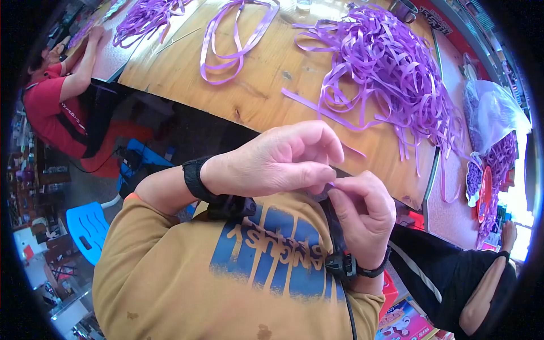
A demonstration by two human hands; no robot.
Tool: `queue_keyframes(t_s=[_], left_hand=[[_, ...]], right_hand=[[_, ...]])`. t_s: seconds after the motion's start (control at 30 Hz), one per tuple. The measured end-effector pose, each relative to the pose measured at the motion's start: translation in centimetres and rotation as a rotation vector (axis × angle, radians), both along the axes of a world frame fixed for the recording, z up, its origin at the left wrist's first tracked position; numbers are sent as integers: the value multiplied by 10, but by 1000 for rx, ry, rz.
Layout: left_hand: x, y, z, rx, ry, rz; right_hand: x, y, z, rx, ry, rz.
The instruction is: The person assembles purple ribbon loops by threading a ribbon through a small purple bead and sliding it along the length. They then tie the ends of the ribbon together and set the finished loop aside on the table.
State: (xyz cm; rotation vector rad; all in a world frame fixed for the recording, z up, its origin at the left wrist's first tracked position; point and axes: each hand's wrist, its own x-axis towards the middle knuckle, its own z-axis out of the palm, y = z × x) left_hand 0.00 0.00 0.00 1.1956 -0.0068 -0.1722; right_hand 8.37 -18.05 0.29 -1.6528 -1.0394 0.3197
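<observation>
Held close in front of my chest, my left hand [277, 161] and my right hand [365, 212] meet at the fingertips. Both pinch a small bit of purple ribbon [332, 184], of which only a sliver shows; the fingers cover the rest. My left hand's other fingers curl loosely above the pinch. Just beyond them, on the wooden table [255, 107], lies a big tangled heap of purple ribbons [391, 73], with loose ends trailing toward the near edge. A looped purple ribbon [207, 56] lies apart to the left of the heap.
Another purple bundle [144, 22] lies at the far left of the table. A metal cup [403, 10] stands behind the heap. On the right are a clear plastic bag [496, 110] and a red basin [485, 195]. A person in red [56, 107] sits left, another in black [447, 272] right. A blue stool [88, 229] stands left.
</observation>
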Motion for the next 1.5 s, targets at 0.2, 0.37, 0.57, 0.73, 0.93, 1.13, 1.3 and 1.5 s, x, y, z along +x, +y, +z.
queue_keyframes(t_s=[0.2, 0.37, 0.57, 0.73, 0.93, 1.13, 1.3, 1.5], left_hand=[[-6, 10, -3, 156, -55, 178], [-6, 8, -2, 584, -397, 214], [2, 4, -12, 763, -659, 260], [2, 5, -10, 758, -532, 285], [4, 4, -13, 689, -411, 232], [2, 5, -15, 472, -223, 131], [2, 3, -9, -99, 98, 100], [9, -4, -11, 347, -302, 339]], right_hand=[[-2, 3, 4, -12, 17, -87], [-1, 5, 5, -34, 49, -75], [3, 6, 4, -60, 44, -3], [-3, 9, -5, 70, 346, -120], [8, 5, 1, -60, 66, -12], [10, 5, -2, -104, 40, -6], [11, 10, -12, -14, 40, 3], [9, 19, -5, -1, -167, 5]])
